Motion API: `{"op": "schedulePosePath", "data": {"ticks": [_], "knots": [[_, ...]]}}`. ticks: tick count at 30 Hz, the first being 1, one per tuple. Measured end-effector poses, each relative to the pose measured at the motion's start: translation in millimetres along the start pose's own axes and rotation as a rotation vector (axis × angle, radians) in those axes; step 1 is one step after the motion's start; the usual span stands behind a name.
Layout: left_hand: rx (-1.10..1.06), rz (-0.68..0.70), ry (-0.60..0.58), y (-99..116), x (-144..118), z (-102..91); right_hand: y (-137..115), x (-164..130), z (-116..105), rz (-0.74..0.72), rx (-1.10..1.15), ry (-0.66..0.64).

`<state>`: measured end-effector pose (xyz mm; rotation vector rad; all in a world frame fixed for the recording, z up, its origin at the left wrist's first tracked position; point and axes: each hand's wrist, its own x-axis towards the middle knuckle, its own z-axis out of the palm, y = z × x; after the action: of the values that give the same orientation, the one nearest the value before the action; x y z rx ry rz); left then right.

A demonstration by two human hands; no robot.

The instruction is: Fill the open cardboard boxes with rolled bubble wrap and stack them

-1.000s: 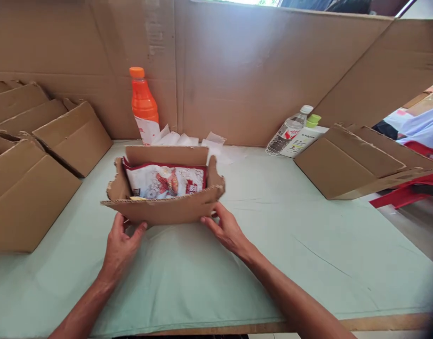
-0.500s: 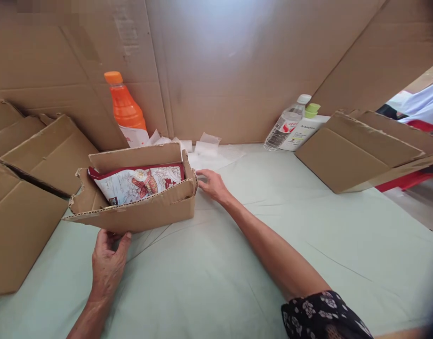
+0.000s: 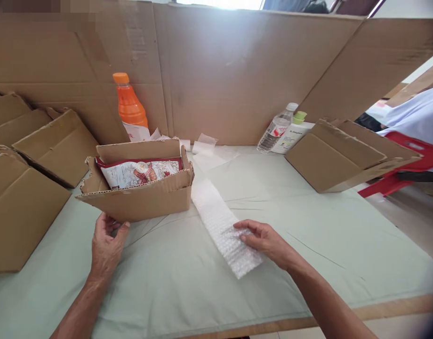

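Although the tall cardboard wall (image 3: 237,70) behind and the folded cartons (image 3: 26,188) to the left take up most of the view, the things in hand are small: an open cardboard box (image 3: 139,200) on the green-covered surface (image 3: 308,245), a printed red and white pouch (image 3: 140,172) standing inside it, and a strip of bubble wrap (image 3: 221,226) lying flat just to the box's right. The box looks light but stiff, with torn, ragged edges, so it is best held low at a corner; the left hand (image 3: 105,247) does so, its grip loosely curled under the near lower edge. The wrap is likely feather-light, soft and limp, and would flop if lifted by one end. The right hand (image 3: 264,240) rests on its near end, fingers (image 3: 243,226) flat and spread, pressing rather than pinching.
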<state>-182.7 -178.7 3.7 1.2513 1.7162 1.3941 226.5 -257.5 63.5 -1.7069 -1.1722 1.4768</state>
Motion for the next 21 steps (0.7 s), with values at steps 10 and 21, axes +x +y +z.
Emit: {"op": "schedulePosePath", "data": {"ticks": [10,21], "knots": [[0.066,-0.02,-0.086,37.4,24.6,12.4,15.4,-22.6,46.5,0.037,0.139,-0.238],[-0.426,-0.483,-0.821,56.3,-152.2,4.4,32.8,-82.6,103.0,-0.051,0.419,-0.379]]}}
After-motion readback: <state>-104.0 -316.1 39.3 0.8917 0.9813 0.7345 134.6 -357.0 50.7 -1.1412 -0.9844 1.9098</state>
